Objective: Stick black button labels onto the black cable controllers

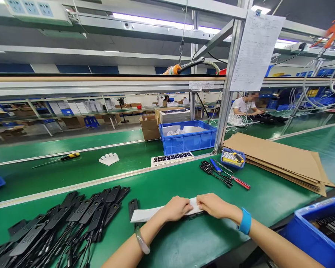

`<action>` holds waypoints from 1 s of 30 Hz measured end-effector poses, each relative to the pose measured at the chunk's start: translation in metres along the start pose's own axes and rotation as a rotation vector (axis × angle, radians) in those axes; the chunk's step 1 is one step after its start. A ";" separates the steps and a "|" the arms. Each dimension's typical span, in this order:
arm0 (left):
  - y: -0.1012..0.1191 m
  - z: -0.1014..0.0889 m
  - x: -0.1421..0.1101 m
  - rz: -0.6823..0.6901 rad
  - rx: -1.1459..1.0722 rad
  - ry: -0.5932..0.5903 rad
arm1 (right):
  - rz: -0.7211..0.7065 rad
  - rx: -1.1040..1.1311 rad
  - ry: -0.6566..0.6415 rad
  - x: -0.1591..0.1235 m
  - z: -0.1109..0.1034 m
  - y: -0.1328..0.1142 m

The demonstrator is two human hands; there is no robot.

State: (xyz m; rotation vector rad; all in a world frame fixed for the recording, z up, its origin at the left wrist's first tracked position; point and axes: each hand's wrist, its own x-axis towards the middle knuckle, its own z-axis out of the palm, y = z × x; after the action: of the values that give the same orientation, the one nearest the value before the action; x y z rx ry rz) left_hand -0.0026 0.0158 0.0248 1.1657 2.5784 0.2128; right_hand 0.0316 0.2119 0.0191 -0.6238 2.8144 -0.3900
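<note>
Both my hands rest on a long white strip (pixel 145 214) lying on the green bench (pixel 184 238). My left hand (pixel 176 208) is closed over the strip's middle, fingers curled down on it. My right hand (pixel 213 205) presses the strip's right end with bent fingers; a blue wristband sits on that wrist. A dark part shows under the strip's right edge. One black flat part (pixel 133 206) lies just left of the strip. A big heap of black flat parts with cables (pixel 69 223) covers the bench to my left.
A blue bin (pixel 321 234) with black parts stands at the right front. Flat cardboard sheets (pixel 281 158), a small blue tray of tools (pixel 232 158), a red-handled screwdriver (pixel 240 182), a white power strip (pixel 171 158), a white glove (pixel 109 159) and a blue crate (pixel 187 139) lie beyond. Another person sits at the far right.
</note>
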 end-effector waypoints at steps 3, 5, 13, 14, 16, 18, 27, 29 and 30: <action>-0.013 -0.009 -0.009 0.035 -0.080 -0.015 | -0.019 -0.010 -0.015 0.005 -0.005 0.002; -0.020 -0.013 -0.016 0.028 -0.099 -0.016 | -0.040 -0.005 -0.029 0.007 -0.007 0.003; -0.011 -0.005 -0.015 -0.163 -0.040 0.044 | -0.003 0.061 -0.010 0.013 -0.002 0.005; -0.012 -0.007 -0.016 -0.159 -0.047 0.039 | -0.001 0.078 -0.005 0.013 -0.001 0.006; -0.020 -0.013 -0.022 -0.128 -0.072 0.008 | -0.015 0.118 -0.004 0.012 0.000 0.009; -0.030 -0.020 -0.031 -0.095 -0.087 -0.036 | -0.036 0.162 -0.014 0.011 0.000 0.012; -0.040 -0.010 -0.050 -0.245 0.020 -0.011 | -0.081 0.212 -0.047 0.018 0.001 0.020; -0.046 -0.013 -0.056 -0.204 -0.021 -0.015 | -0.080 0.195 -0.044 0.018 -0.001 0.020; -0.049 -0.015 -0.061 -0.176 -0.042 -0.017 | -0.077 0.184 -0.042 0.017 -0.002 0.019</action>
State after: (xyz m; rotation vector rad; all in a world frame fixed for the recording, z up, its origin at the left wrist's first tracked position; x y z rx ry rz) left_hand -0.0042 -0.0629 0.0392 0.9161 2.6300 0.2157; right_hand 0.0090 0.2212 0.0121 -0.6921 2.6810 -0.6341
